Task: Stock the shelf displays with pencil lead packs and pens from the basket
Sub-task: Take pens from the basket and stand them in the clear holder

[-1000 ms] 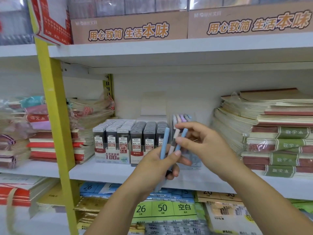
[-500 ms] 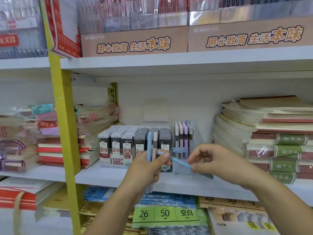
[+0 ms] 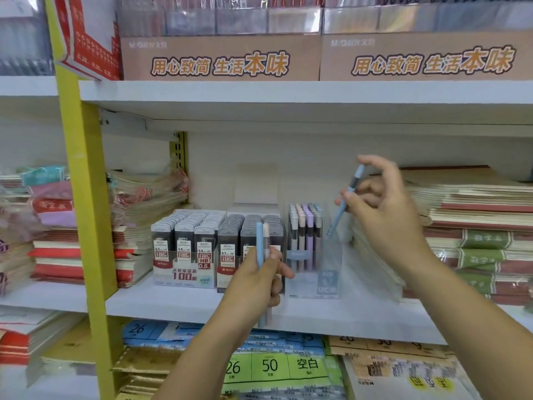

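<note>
Blue plastic shows right of centre in the frame, where one pen [image 3: 343,207] is pinched in the right hand [image 3: 383,215]. Thumb and fingers curl round its upper part. It slants down and to the left, and its lower tip reaches the right part of the clear pen box [image 3: 327,285], just beside the pens standing in there. Whether the tip is inside the box cannot be told.

Lower centre, the left hand [image 3: 256,281] is wrapped round two more pens [image 3: 262,241], one blue and one pale pink, held upright side by side. Their tops rise in front of the lead packs [image 3: 202,235]. Their lower ends stick out below the fist, in front of the edge of the white shelf [image 3: 173,301].

The lead packs stand in tight rows in trays at the middle of the frame, just left of the pen box. Both sit on that shelf.

Stacked notebooks [image 3: 476,226] fill the shelf at the right edge, behind the right wrist. More wrapped stacks [image 3: 138,203] lie to the left of the lead packs. A yellow post [image 3: 86,197] runs down the left side. Two brown cartons [image 3: 219,59] with orange lettering sit on the shelf above, across the top of the frame. Along the bottom lie flat packs with a green label [image 3: 271,365] reading 26 and 50.
</note>
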`<state>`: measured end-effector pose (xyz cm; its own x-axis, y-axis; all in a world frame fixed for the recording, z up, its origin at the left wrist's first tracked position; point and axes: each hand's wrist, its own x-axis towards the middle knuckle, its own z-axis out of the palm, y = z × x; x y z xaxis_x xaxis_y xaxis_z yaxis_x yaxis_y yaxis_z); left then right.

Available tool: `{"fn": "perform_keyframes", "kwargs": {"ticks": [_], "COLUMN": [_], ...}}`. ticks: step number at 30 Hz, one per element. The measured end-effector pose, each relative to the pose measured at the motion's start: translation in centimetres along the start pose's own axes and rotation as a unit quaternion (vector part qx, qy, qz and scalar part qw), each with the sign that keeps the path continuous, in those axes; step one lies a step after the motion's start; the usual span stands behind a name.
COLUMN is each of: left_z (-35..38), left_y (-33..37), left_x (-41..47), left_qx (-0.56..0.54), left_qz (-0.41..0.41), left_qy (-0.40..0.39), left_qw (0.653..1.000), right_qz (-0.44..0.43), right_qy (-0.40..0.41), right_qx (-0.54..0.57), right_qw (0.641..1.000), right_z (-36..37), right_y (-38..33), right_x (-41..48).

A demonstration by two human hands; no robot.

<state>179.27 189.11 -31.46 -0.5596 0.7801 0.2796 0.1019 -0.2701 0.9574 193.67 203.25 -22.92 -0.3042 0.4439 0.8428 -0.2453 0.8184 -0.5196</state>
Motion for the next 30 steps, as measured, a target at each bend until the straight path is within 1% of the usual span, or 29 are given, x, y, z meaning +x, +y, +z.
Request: {"fn": "perform_keyframes", "kwargs": {"ticks": [3, 5, 8, 15, 18, 22, 23, 25, 27, 29, 30], "left_z": [0.2, 0.2, 0.0, -0.6, -0.5, -0.5, -0.5, -0.6, -0.6, -0.5, -0.5], "left_y": [-0.5, -0.8, -1.3, -1.8, -1.7, -1.5, -1.4, -1.1, -0.8, -0.6, -0.4], "left_x": [0.4, 0.5, 0.5, 0.7, 0.6, 0.5, 0.5, 0.3, 0.0, -0.3, -0.4], "left_qx": [0.01, -0.001, -0.026, -0.024, -0.012, 0.01, 0.003, -0.015, -0.032, -0.034, -0.032], "left_qz": [0.012, 0.015, 0.011, 0.005, 0.006, 0.013, 0.014, 0.017, 0.016, 0.017, 0.018], "left_qy": [0.009, 0.009, 0.003, -0.014, -0.012, -0.014, -0.021, -0.038, -0.065, -0.099, -0.116], "left_qw": [1.0, 1.0, 1.0, 1.0, 1.0, 1.0, 1.0, 0.999, 0.997, 0.994, 0.993], "right_qz": [-0.007, -0.004, -0.004, -0.013, 0.003, -0.021, -0.014, 0.029, 0.05, 0.028, 0.032], "right_qy": [-0.051, -0.074, -0.104, -0.106, -0.104, -0.099, -0.107, -0.122, -0.092, -0.051, -0.064], "right_qx": [-0.161, -0.209, -0.247, -0.273, -0.279, -0.355, -0.359, -0.345, -0.313, -0.238, -0.187], "right_qw": [0.986, 0.975, 0.963, 0.956, 0.955, 0.929, 0.927, 0.93, 0.944, 0.97, 0.98], "right_z": [0.9, 1.3, 1.7, 1.2, 1.2, 1.5, 1.8, 2.2, 2.2, 2.4, 2.7], "right_y": [2.2, 3.4, 4.8, 5.3, 5.7, 6.4, 6.3, 5.5, 4.2, 2.3, 1.2], "right_x": [0.3, 0.1, -0.4, -0.6, -0.6, -0.5, -0.4, -0.6, -1.4, -2.8, -3.5]}}
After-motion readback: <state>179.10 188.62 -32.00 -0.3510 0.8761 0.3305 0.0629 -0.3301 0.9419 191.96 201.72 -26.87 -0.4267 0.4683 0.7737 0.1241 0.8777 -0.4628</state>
